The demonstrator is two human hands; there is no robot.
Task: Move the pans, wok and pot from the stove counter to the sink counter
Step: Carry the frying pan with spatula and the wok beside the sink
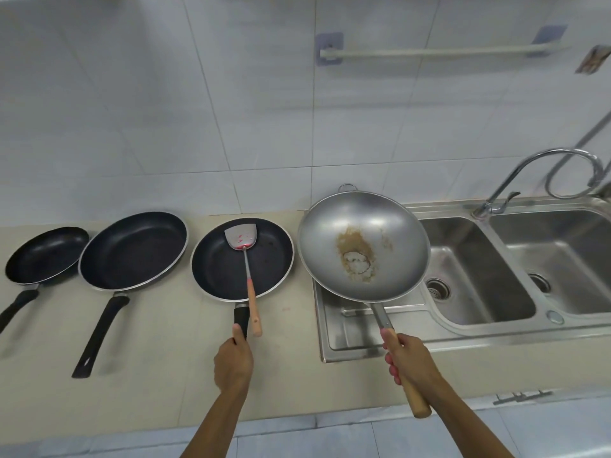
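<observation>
Three black frying pans stand in a row on the beige counter (158,338): a small pan (46,254) at far left, a large pan (132,249) beside it, and a third pan (215,269) holding a metal spatula (246,262) with red smears. My left hand (233,361) grips this third pan's black handle. My right hand (408,357) grips the wooden handle of a steel wok (393,256) with a brown stain at its bottom. The wok hangs tilted over the sink's drainboard (350,335).
A steel double sink (479,269) with a curved tap (542,170) fills the right side. A towel rail (429,52) is fixed to the white tiled wall. The counter's front edge runs just below my hands.
</observation>
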